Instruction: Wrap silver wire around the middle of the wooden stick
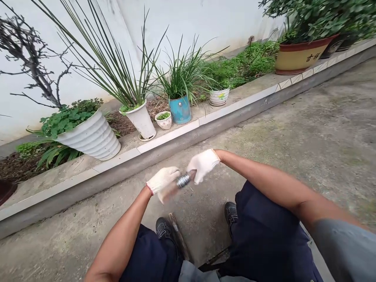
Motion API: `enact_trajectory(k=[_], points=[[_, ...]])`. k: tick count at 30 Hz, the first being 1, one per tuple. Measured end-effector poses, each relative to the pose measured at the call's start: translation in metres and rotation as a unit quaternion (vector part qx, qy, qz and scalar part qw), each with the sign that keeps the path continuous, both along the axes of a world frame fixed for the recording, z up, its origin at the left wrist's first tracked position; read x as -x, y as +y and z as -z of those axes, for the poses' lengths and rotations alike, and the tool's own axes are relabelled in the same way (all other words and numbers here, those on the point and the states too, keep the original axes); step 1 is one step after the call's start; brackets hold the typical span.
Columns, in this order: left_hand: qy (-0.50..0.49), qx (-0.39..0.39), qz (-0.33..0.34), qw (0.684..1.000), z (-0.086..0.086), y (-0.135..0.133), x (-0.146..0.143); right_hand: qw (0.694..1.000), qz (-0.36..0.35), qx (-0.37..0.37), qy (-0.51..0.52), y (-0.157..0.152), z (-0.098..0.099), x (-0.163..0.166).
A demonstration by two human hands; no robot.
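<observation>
Both my hands wear white knit gloves and meet in front of my knees. My left hand [163,182] is closed round the lower end of a short wooden handle [172,188]. A shiny metal ferrule [183,180] shows between the two hands. My right hand [203,164] is closed round the upper end beside the ferrule. The tool is blurred, so its working end cannot be made out. Below my hands, a dark stick-like tool [179,235] lies on the concrete between my black shoes.
A raised concrete ledge [176,135] runs across ahead with potted plants: a ribbed white pot [91,137], a tall white pot [142,119], a small bowl pot [164,120], a blue pot [180,109], a brown and yellow pot [299,56]. Bare concrete ground [308,129] lies to the right.
</observation>
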State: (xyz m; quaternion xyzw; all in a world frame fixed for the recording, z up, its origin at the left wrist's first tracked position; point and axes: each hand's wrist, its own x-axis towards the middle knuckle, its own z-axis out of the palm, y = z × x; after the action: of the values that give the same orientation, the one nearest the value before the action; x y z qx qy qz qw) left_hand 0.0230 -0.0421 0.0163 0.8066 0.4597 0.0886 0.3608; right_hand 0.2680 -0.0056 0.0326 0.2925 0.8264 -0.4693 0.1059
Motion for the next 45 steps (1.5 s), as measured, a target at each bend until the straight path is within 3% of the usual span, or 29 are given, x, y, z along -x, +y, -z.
enact_trajectory(k=[4,8,11,15,18,22,25,29,32,35,38,41,45], points=[[0.011,-0.006,-0.027,1.0,0.016,0.0,-0.009,0.97,0.21,-0.109,0.048,0.024,0.001,-0.001],[0.055,-0.025,-0.012,0.998,0.027,0.002,-0.016,0.915,0.293,-0.271,-0.059,0.051,0.022,-0.006],[0.062,-0.013,0.013,0.998,0.028,0.004,-0.019,0.885,0.258,-0.333,-0.196,0.06,0.037,-0.012],[0.064,-0.04,0.022,0.997,0.026,0.01,-0.012,0.904,0.084,-0.262,-0.328,0.045,0.055,-0.012],[0.072,-0.061,0.027,0.995,0.029,0.018,-0.004,0.94,-0.064,-0.191,-0.276,0.021,0.066,-0.007],[0.068,-0.049,0.031,0.996,0.037,0.022,0.001,0.976,-0.149,-0.082,-0.138,-0.006,0.058,-0.003],[0.056,-0.028,0.043,0.997,0.043,0.019,-0.002,0.989,-0.12,-0.06,-0.068,-0.015,0.035,-0.001],[0.055,0.021,0.037,0.998,0.046,0.01,-0.01,0.99,0.075,-0.114,-0.031,-0.007,0.015,0.001],[0.059,0.032,0.038,0.997,0.045,0.003,-0.016,0.954,0.193,-0.221,-0.062,0.009,0.021,0.0],[0.064,0.048,0.041,0.996,0.044,-0.001,-0.021,0.915,0.229,-0.298,-0.145,0.026,0.036,-0.003],[0.076,0.06,0.056,0.994,0.043,-0.002,-0.02,0.902,0.19,-0.296,-0.252,0.033,0.047,-0.003],[0.1,0.037,0.069,0.992,0.041,0.002,-0.014,0.904,0.078,-0.266,-0.327,0.026,0.057,0.003],[0.126,-0.014,0.077,0.989,0.04,0.01,-0.005,0.936,-0.09,-0.192,-0.28,0.006,0.069,0.006]])
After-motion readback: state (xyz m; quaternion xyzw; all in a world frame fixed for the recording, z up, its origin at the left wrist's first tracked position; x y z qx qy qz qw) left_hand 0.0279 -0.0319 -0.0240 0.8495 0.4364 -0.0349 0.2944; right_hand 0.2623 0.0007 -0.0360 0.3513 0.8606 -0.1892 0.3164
